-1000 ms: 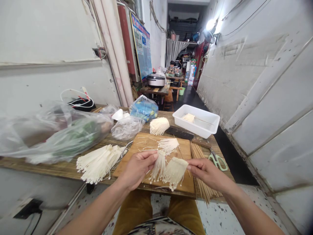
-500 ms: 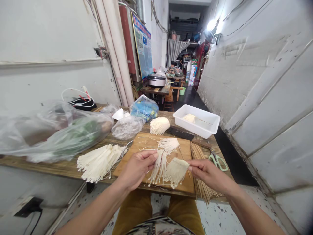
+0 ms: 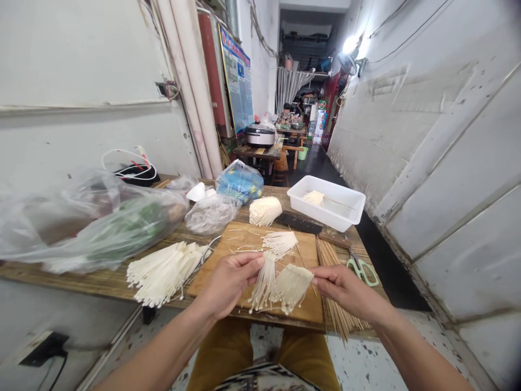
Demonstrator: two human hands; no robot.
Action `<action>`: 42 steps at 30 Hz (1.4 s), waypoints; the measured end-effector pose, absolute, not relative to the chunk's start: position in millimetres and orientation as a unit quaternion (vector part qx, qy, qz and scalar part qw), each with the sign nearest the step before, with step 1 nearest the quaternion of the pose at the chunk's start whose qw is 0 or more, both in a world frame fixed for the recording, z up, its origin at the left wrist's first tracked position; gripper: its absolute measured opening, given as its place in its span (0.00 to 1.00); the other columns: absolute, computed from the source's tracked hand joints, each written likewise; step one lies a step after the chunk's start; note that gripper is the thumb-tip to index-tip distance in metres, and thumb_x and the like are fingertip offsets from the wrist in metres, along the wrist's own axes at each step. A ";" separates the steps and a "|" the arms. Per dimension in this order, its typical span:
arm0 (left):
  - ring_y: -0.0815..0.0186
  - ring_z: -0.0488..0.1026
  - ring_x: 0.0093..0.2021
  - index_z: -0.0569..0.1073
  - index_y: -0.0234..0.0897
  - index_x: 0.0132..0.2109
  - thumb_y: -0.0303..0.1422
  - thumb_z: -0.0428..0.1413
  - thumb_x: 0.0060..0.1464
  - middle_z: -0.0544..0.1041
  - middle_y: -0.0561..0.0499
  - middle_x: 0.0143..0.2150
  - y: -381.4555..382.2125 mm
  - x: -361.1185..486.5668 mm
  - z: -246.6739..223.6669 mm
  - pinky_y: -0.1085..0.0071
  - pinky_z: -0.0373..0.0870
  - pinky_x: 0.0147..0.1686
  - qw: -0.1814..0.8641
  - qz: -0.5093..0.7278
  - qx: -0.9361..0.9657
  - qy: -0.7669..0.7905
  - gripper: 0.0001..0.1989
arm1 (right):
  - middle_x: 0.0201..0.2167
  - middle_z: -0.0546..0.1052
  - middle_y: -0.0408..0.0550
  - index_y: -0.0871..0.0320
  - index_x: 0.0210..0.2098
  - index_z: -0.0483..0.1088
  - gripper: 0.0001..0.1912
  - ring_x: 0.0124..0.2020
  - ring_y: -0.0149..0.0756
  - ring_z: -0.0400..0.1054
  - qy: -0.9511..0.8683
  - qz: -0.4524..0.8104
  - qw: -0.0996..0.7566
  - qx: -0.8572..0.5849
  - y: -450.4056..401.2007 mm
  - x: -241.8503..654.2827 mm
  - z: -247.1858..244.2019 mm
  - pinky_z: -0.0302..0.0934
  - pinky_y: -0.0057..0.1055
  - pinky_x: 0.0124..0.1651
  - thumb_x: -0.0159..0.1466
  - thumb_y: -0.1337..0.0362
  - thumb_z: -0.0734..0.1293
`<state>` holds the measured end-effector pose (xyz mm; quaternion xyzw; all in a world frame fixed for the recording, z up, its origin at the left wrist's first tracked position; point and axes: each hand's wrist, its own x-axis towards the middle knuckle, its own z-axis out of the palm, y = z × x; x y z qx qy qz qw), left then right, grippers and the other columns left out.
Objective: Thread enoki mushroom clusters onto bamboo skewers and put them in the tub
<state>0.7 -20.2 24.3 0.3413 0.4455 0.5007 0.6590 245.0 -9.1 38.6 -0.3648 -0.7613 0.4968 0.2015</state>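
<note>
My left hand [image 3: 236,279] pinches the top of a thin bunch of enoki mushrooms [image 3: 264,279], whose caps hang down over the wooden cutting board [image 3: 215,260]. My right hand [image 3: 336,282] is closed at the upper right corner of a flat, wider enoki piece [image 3: 293,285], beside the left bunch. A thin stick is partly visible between the two pieces; how far it runs through them is unclear. Behind them, another fanned enoki piece [image 3: 280,243] lies on the board. To the left is a large enoki pile [image 3: 165,271], and an enoki bundle [image 3: 265,210] sits behind the board.
Bamboo skewers [image 3: 340,312] and green-handled scissors [image 3: 362,271] lie at the right. A dark-bladed knife [image 3: 301,222] rests behind the board, near a white tub [image 3: 350,220]. Plastic bags [image 3: 122,228] cover the table's left. A person [image 3: 286,114] sits far back.
The thin bunch at my left hand has shifted slightly right, closer to the wider piece. My right hand has moved very slightly left, keeping its grip.
</note>
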 end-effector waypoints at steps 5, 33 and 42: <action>0.66 0.73 0.33 0.81 0.33 0.33 0.40 0.68 0.35 0.80 0.48 0.29 -20.4 2.4 25.0 0.70 0.69 0.37 0.651 0.492 0.355 0.455 0.17 | 0.24 0.70 0.41 0.55 0.47 0.75 0.18 0.24 0.29 0.55 -0.765 0.491 0.202 -0.364 -7.1 242.3 40.2 0.51 0.27 0.29 0.68 0.55 0.58; 0.63 0.74 0.35 0.81 0.36 0.35 0.41 0.65 0.42 0.81 0.48 0.32 -18.5 -6.2 21.3 0.70 0.68 0.39 0.612 0.451 0.456 0.463 0.15 | 0.19 0.56 0.36 0.62 0.32 0.71 0.18 0.20 0.23 0.45 -0.710 0.584 0.241 -0.310 -4.9 215.7 48.0 0.40 0.24 0.22 0.64 0.52 0.61; 0.56 0.76 0.38 0.80 0.35 0.38 0.37 0.69 0.33 0.82 0.46 0.36 -10.8 5.3 29.0 0.67 0.70 0.40 0.595 0.435 0.474 0.482 0.20 | 0.15 0.60 0.35 0.62 0.28 0.69 0.20 0.16 0.21 0.47 -0.710 0.549 0.259 -0.356 11.0 210.2 33.8 0.43 0.22 0.19 0.63 0.51 0.61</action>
